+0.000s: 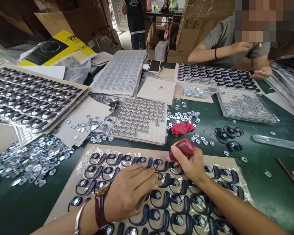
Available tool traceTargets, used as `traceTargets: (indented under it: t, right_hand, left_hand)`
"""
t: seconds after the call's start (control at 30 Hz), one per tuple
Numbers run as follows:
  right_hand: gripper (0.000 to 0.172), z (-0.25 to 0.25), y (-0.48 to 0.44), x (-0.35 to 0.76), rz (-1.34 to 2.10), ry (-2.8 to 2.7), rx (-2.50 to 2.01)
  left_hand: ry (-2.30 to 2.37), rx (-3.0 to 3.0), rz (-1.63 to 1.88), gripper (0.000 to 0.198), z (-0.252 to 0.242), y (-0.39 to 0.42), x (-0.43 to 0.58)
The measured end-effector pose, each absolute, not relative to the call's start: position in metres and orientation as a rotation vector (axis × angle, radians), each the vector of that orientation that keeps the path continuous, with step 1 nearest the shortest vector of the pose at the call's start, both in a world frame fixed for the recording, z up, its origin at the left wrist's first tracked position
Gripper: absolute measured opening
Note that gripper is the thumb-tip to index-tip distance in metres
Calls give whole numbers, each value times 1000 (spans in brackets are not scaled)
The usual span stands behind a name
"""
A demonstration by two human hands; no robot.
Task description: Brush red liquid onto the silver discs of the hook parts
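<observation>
My right hand (192, 164) is wrapped round a dark red squeeze bottle (186, 147). Its nozzle points down and left at an ear-hook earphone part (159, 162) in the top row of a film-covered cardboard sheet (71, 182). Just left of it, my left hand (132, 189) has its fingers closed on a thin pointed tool (157, 167), whose tip reaches the same part; most of the tool is hidden under the fingers. Rows of black ear-hook parts with round metallic centres cover the sheet, some hidden beneath my hands and forearms.
Loose metal washers (39, 160) are heaped at left. A tray of round metal parts (139, 117) lies beyond the sheet, beside a crumpled red cloth (183, 128). Loose black earphone parts (229, 133) lie at right. Across the table sits a co-worker (222, 42) with another sheet of parts.
</observation>
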State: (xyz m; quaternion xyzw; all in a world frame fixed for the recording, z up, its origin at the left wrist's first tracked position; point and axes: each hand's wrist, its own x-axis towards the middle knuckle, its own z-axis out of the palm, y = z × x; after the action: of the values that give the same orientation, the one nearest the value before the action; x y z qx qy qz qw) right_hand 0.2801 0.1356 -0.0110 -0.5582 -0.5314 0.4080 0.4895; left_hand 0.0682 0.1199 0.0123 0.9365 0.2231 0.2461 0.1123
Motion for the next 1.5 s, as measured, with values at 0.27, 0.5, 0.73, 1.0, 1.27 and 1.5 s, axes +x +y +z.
traceTargets:
  t: [0.27, 0.5, 0.73, 1.0, 1.27, 1.5]
  right_hand:
    - [24, -10, 136, 284, 1025, -1402, -1367]
    - [25, -13, 134, 281, 1061, -1361, -1349]
    - [22, -12, 135, 283, 1156, -1445, -1349]
    - [28, 27, 131, 311, 1238, -1397, -1362]
    - [17, -7, 119, 336, 869, -1405, -1410]
    - [17, -19, 120, 335, 1044, -1358, -1324]
  left_hand:
    - [696, 2601, 788, 26, 10, 123, 68]
    - [813, 2366, 842, 22, 6, 128, 64]
    - [883, 2290, 865, 19, 5, 133, 64]
    - [775, 2510, 938, 20, 9, 121, 70]
    - [454, 2858, 835, 24, 18, 118, 111]
    - [320, 3053, 635, 27, 2, 114, 113]
